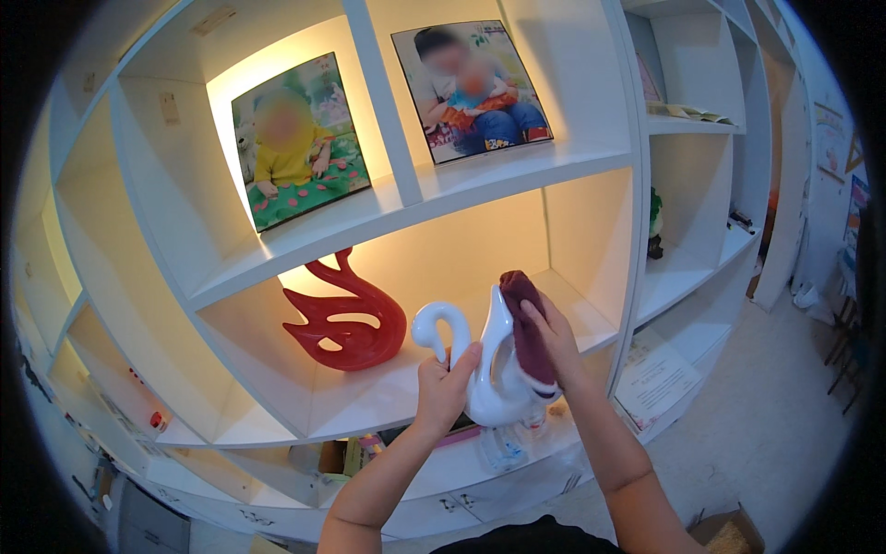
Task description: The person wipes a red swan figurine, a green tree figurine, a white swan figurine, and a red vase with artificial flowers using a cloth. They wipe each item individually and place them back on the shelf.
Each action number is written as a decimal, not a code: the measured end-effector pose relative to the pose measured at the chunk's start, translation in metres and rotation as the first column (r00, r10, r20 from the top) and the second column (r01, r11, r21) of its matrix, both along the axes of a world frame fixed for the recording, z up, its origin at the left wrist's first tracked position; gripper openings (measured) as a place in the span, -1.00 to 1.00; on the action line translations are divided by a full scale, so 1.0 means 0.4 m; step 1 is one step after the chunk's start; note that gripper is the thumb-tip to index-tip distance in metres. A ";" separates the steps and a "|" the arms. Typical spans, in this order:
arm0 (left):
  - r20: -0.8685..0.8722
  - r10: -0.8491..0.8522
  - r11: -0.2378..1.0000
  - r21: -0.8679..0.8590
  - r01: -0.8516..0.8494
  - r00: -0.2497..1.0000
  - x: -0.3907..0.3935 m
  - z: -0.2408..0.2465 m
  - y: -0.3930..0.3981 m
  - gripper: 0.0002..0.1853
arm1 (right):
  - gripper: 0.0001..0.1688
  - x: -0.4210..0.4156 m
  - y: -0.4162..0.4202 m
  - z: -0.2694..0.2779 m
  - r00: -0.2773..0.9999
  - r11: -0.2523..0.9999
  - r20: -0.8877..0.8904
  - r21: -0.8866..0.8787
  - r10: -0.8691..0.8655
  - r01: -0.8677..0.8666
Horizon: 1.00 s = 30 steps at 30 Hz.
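A glossy white swan figurine [495, 405] is held up in front of the lit shelf. My left hand [446, 384] grips it by the curved neck. In my right hand [550, 332] is a dark maroon cloth [529, 339], pressed against the swan's raised wing and tail side. The cloth hides part of that side. Behind and to the left, a red swan figurine [367, 332] stands on the shelf board [367, 401], the top of its head cut off by the shelf above.
Two framed photos [297, 145] of people lean on the upper shelf. Below are a clear plastic item [504, 447] and an open small box [342, 458]. A certificate-like sheet [654, 377] leans at right. A cardboard box [730, 533] sits on the floor.
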<state>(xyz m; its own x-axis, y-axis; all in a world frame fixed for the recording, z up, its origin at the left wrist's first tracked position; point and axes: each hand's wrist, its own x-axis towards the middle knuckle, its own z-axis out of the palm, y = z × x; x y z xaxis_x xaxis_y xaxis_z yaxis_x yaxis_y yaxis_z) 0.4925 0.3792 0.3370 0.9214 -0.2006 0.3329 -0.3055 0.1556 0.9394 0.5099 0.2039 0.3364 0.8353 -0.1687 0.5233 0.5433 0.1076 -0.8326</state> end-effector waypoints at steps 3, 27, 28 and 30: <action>0.008 0.119 0.991 -0.056 -0.118 0.993 0.008 -0.007 -0.011 -0.75 | -0.55 -0.043 0.025 -0.030 0.989 0.983 0.034 -0.111 -0.145 0.148; 0.225 0.177 0.979 0.065 -0.196 0.958 0.015 0.012 -0.002 -0.77 | -0.53 -0.149 0.038 0.026 0.655 0.538 0.689 -0.441 -0.311 0.719; 0.275 0.126 0.990 0.028 -0.139 0.953 0.022 -0.002 -0.004 -0.77 | -0.55 -0.143 0.048 0.034 0.640 0.494 0.718 -0.466 -0.272 0.734; 0.248 0.109 0.981 0.128 -0.144 0.963 -0.001 0.026 -0.002 -0.76 | -0.62 -0.114 0.038 0.045 0.584 0.399 0.762 -0.461 -0.279 0.793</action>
<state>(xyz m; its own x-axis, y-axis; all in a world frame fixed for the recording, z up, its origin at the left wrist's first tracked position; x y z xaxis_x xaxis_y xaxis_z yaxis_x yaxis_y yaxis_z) 0.4923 0.3785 0.3472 0.8394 -0.1493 0.5225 -0.5320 -0.0297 0.8462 0.4642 0.2191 0.3543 0.2622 0.1567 0.9522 0.5487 -0.8359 -0.0135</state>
